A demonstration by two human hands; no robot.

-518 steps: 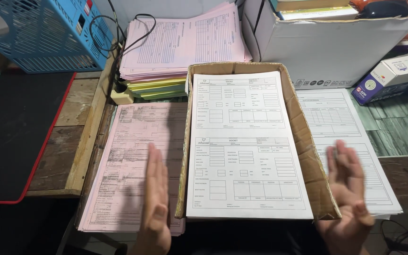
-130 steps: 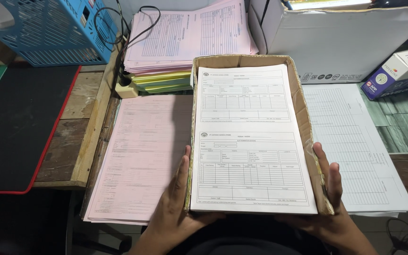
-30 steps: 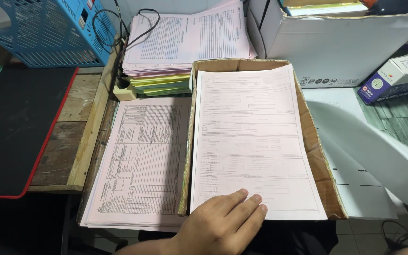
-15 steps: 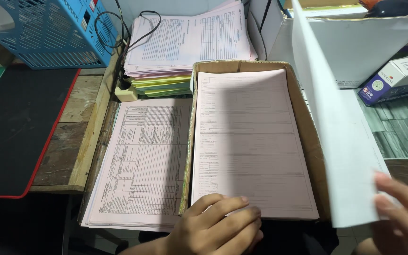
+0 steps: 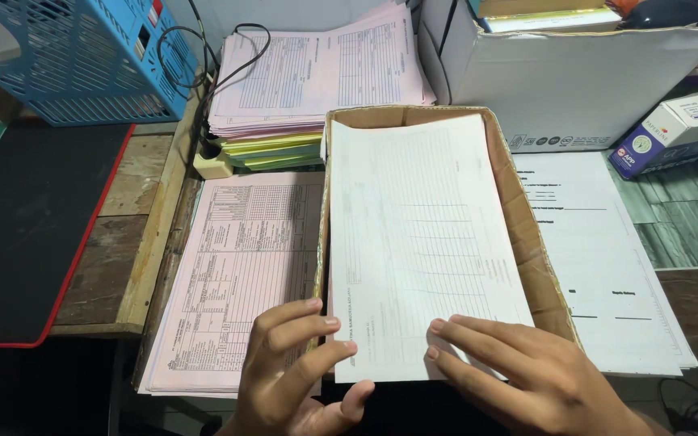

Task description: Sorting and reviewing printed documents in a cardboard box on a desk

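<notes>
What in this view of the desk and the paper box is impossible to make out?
Head view only:
- How deep the stack under the white sheet goes: the cardboard box walls hide it.
- The left hand wrist: cut off by the bottom edge.
- The yellow sheets: covered by the pink stack.

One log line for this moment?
left hand: grips white sheet edge | right hand: flat on sheet | sheet: atop stack in cardboard tray

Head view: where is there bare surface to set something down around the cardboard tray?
Free: the black mat left of the wooden strip, and the greenish tabletop under the small carton. Crowded: pink stack, cardboard tray, white stack, with the left hand and right hand at the tray's near end.
</notes>
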